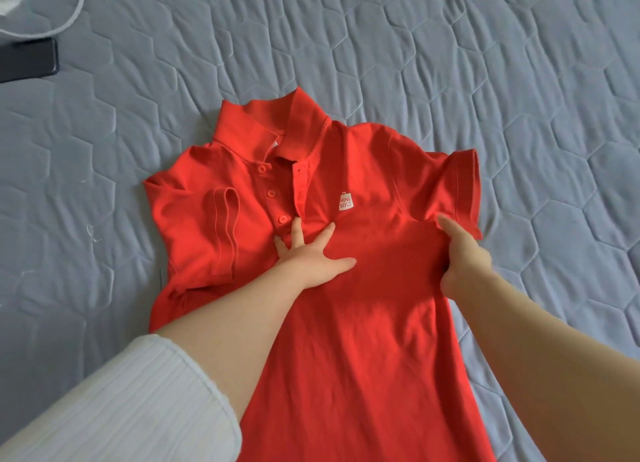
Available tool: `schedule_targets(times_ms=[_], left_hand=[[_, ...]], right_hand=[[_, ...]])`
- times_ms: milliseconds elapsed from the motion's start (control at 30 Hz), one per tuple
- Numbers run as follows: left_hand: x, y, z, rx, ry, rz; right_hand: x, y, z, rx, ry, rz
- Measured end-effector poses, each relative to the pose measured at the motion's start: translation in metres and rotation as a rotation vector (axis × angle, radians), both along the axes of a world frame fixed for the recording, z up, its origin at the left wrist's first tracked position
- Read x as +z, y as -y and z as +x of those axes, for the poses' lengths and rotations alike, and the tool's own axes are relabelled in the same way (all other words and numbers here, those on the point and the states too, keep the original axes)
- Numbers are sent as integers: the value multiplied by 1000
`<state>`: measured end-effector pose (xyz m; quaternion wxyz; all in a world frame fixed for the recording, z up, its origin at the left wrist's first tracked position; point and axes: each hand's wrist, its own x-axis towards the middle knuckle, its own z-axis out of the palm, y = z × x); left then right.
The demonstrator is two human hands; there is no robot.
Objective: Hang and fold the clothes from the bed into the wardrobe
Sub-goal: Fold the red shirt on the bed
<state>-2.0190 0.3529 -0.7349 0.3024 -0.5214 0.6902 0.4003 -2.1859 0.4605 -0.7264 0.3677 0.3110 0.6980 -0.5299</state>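
Head view, red shirt (363,316) on bed (485,63), left hand (311,259) fingers (297,231) spread, right hand (464,257) pinching shirt, phone (27,61) and cord (74,12) at ten o'clock.

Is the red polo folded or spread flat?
Partly folded: the red polo lies front-up on the bed, one sleeve turned in over its chest, the other out beside the gripping right hand.

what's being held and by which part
The right hand grips the red polo shirt at its side edge under the sleeve; the left hand only presses flat on its chest.
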Motion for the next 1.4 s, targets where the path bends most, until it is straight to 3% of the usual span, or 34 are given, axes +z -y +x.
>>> schedule_targets(times_ms=[67,133,233,333,400,500,567,633,700,867,933,1000,1267,1400], left_hand=[[5,3,2,30,-33,25],[9,8,7,57,-83,25],[14,11,8,85,-99,-109],[19,6,0,100,-75,-197],[21,-1,-5,60,-52,-326],[28,-8,-8,59,-256,-720],[34,-12,-16,26,-516,-797],[36,-15,-33,-84,-661,-721],[34,-15,-56,-71,-666,-568],[27,10,-98,597,-462,-125],[28,17,-104,876,-452,68],[37,17,-106,1002,-493,237],[27,21,-62,1172,-451,35],[29,25,-67,1189,-560,334]], right_hand=[[7,9,-1,64,-103,8],[14,17,-1,224,-462,147],[24,20,16,724,-1025,256],[17,16,35,1357,-1091,282],[8,10,40,1533,-964,261],[4,-6,48,1327,-922,140],[5,-21,51,1148,-921,135],[3,-37,51,1153,-869,198],[1,-52,50,1179,-793,230],[-5,-69,46,1208,-637,193],[-8,-70,42,1217,-597,189],[-12,-69,40,1213,-573,194],[-9,-68,46,1118,-568,183],[-9,-72,43,1102,-541,180]])
